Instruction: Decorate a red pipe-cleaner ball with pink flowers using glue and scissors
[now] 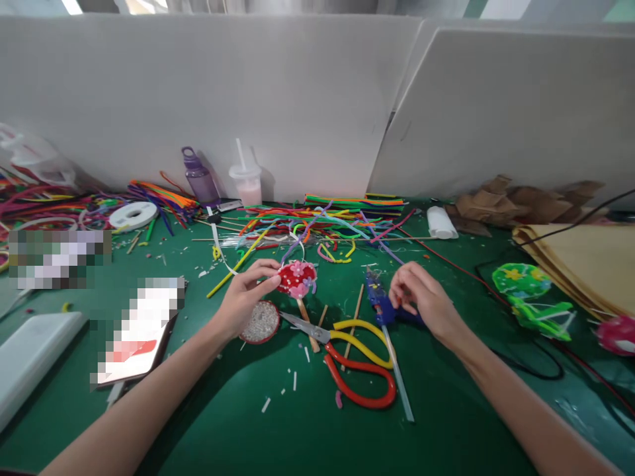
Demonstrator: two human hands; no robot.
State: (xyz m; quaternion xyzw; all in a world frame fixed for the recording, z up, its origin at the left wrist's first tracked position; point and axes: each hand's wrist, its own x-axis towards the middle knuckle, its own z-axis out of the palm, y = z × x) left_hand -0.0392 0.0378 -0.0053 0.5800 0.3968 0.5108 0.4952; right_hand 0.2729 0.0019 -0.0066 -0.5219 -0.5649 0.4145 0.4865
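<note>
My left hand [253, 287] pinches a red craft piece [290, 281] decorated with pink flowers, white beads and a small purple bow-like bit. My right hand [419, 297] hovers over a blue glue gun [380, 304], its fingers curled inward; whether anything is in them is hidden. A clear glue stick [399, 377] sticks out of the gun's rear toward me. Scissors [322, 334] with one yellow and one red handle lie between my hands. Beside my left wrist sits a round dish of small white beads [260, 322]. Thin wooden sticks [353, 324] lie under and around the scissors.
A heap of coloured pipe cleaners [327, 221] spreads along the back. Behind it stand a purple bottle [200, 178] and a cup with a straw [247, 185]. A phone [143, 330] lies at left. Green craft pieces [520, 281] and brown paper [580, 258] are at right, with cables.
</note>
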